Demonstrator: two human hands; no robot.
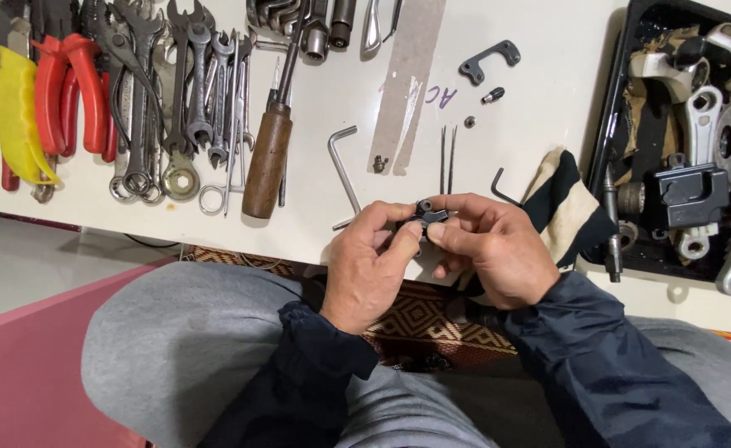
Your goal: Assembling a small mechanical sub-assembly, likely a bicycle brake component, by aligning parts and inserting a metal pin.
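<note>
My left hand [371, 264] and my right hand [490, 247] meet over the near edge of a white board [539, 99]. Together they pinch a small black metal part [428, 213] with a round hole in its top. Fingertips cover most of it. Just beyond the hands lie a silver hex key [344, 170], two thin pins [447, 158] and a small black hex key [502, 189]. Farther back sit a black bracket [488, 60], a small black screw [492, 95] and a tiny nut [469, 121].
Spanners [187, 91], red-handled pliers [67, 95] and a wooden-handled tool [267, 158] lie at the left. A black tray [631, 249] of metal parts stands at the right, with a striped cloth [564, 203] beside it. My grey-trousered knees are below.
</note>
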